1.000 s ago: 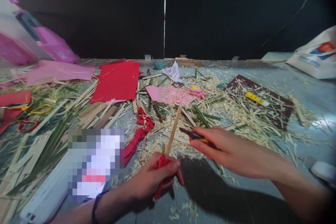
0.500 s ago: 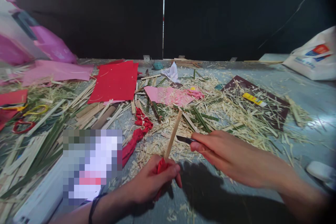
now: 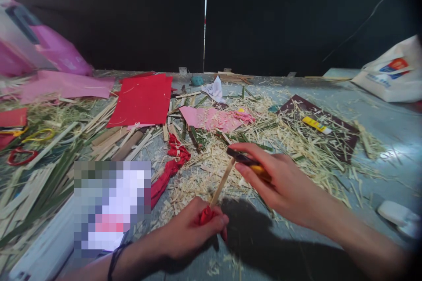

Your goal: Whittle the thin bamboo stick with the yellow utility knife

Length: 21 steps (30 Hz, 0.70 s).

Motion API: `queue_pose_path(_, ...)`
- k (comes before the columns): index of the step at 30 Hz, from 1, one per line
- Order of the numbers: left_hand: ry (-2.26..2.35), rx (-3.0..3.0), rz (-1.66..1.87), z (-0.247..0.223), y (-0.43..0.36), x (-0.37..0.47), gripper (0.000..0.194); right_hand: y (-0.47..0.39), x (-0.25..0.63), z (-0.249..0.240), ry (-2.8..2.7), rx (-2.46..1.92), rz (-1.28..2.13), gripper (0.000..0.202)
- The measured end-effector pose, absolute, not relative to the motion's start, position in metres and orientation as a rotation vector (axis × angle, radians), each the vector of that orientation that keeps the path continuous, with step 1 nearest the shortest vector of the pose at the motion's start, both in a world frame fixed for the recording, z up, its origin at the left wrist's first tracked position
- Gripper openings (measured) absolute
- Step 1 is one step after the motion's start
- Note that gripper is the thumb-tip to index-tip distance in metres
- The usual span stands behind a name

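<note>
My left hand [image 3: 198,228] is closed around a thin bamboo strip [image 3: 221,185], with a red cloth [image 3: 206,215] wrapped between strip and fingers. The strip slants up and away to the right from the fist. My right hand [image 3: 280,180] is closed on a utility knife [image 3: 247,160] with a black front and some yellow on its body. The knife's front end lies across the top of the strip; whether its edge touches the wood I cannot tell. Pale wood shavings [image 3: 211,158] are heaped on the floor just beyond both hands.
A twisted red cloth [image 3: 165,180], a pixelated bright screen [image 3: 115,206] and bamboo strips [image 3: 42,193] lie left. Red paper [image 3: 141,101] and pink paper [image 3: 204,118] are farther off. Scissors [image 3: 23,156] sit far left. A yellow tube [image 3: 314,124] and a white bag [image 3: 392,72] are right.
My right hand has moved the knife up and slightly left, onto the upper end of the strip. My left hand keeps its grip, and the view has shifted slightly.
</note>
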<state>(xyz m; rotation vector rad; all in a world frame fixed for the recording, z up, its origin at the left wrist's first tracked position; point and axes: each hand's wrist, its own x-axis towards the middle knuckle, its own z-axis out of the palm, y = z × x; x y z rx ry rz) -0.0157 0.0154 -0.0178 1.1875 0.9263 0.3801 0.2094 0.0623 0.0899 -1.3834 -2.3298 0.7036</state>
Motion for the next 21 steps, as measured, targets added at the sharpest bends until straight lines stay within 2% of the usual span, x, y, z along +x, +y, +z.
queue_pose_path(14, 0.819, 0.694, 0.577, -0.034, 0.016, -0.01, 0.047, 0.051, 0.19, 0.075, -2.561, -1.271, 0.976, 0.036)
queue_pose_path(17, 0.758, 0.73, 0.539, -0.033, 0.023, -0.012, 0.042, 0.052, 0.191, 0.073, -2.546, -1.272, 0.993, 0.035)
queue_pose_path(21, 0.653, 0.832, 0.446, -0.027, 0.032, -0.015, 0.05, 0.054, 0.19, 0.07, -2.539, -1.273, 1.006, 0.03)
